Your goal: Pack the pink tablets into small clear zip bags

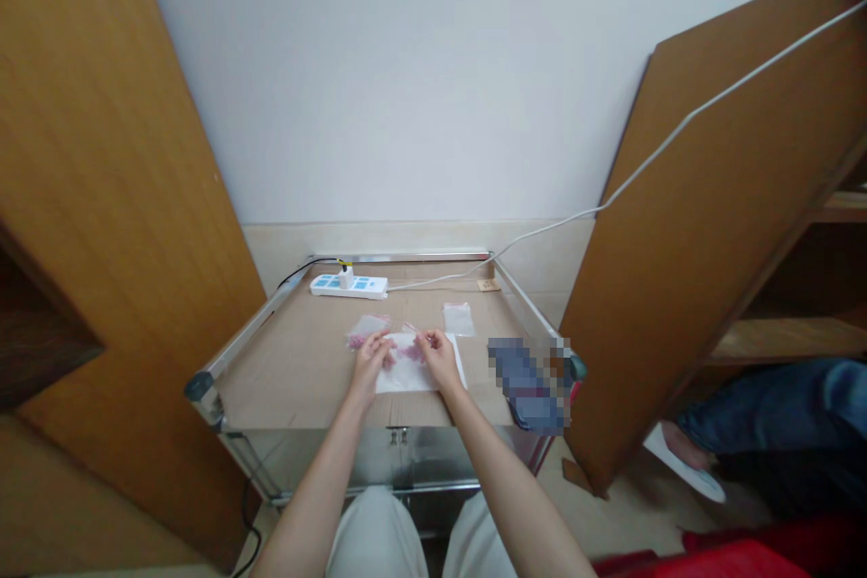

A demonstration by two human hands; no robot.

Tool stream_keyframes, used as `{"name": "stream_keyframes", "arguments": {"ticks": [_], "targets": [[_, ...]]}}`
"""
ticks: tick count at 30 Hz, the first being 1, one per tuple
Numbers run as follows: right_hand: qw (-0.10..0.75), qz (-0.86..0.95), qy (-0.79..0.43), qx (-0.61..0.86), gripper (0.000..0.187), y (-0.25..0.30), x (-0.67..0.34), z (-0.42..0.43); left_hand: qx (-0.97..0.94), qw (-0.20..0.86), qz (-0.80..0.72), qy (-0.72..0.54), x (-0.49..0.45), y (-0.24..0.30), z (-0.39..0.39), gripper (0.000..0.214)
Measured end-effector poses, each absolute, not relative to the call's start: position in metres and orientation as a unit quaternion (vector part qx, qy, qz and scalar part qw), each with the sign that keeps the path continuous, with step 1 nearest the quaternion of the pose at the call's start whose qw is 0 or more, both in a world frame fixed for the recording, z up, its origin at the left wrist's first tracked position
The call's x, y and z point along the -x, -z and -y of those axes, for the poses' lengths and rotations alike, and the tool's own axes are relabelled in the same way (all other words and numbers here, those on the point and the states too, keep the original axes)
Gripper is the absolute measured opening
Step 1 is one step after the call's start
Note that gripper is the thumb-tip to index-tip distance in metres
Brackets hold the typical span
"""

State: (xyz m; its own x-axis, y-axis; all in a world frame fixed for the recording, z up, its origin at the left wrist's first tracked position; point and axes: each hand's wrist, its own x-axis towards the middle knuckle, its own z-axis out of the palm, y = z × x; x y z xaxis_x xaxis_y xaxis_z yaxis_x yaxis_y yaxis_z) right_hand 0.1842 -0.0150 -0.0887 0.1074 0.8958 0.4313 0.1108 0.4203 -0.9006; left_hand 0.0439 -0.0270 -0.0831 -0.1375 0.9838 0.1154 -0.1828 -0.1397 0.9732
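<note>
Hands, from where I stand: left hand [372,357] and right hand [437,357] face each other low over the work surface, fingers curled, thumb and fingertips drawn close together on each. Looks like a pinch on both sides; whether each has a firm grip, or on exactly what, I cannot tell. Pink material [410,352] shows in the gap between them, above or on a white sheet [406,377]; contact with the sheet unclear, detail too small to name the pieces.

Step in hand, my judgement: fine two-handed handling of the pink material at fingertip level, the sheet serving as backing. Next move, as I judge it, calls for a light, precise pinch, with one hand steadying while the other works, and everything kept over the white so small bits stay visible.

Just beyond the left fingers: a clear packet [371,324] with pink pieces at its near left edge. Beyond the right hand: a second clear packet [459,319], pale, lying flat.

Farther out: dark blue item [525,384], pixelated, at the right edge of the cardboard-covered top [284,379]; power strip [349,287] toward the back left, plug seated, white cable [542,228] running off right. Far right, near the floor: another person's leg [778,406] and a white slipper [687,467]
</note>
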Motion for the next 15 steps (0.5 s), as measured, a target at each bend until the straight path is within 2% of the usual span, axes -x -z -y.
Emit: {"name": "stream_keyframes", "arguments": {"ticks": [8, 15], "targets": [[0.587, 0.61, -0.323, 0.423, 0.023, 0.0829, -0.1841, 0.0204, -0.484, 0.507, -0.426, -0.572, -0.0454, 0.0787, 0.0332, 0.03], [0.587, 0.598, -0.354, 0.416, 0.024, 0.0835, -0.1843, 0.0193, -0.459, 0.508, -0.444, -0.578, -0.0451, 0.0795, 0.0344, 0.037]]}}
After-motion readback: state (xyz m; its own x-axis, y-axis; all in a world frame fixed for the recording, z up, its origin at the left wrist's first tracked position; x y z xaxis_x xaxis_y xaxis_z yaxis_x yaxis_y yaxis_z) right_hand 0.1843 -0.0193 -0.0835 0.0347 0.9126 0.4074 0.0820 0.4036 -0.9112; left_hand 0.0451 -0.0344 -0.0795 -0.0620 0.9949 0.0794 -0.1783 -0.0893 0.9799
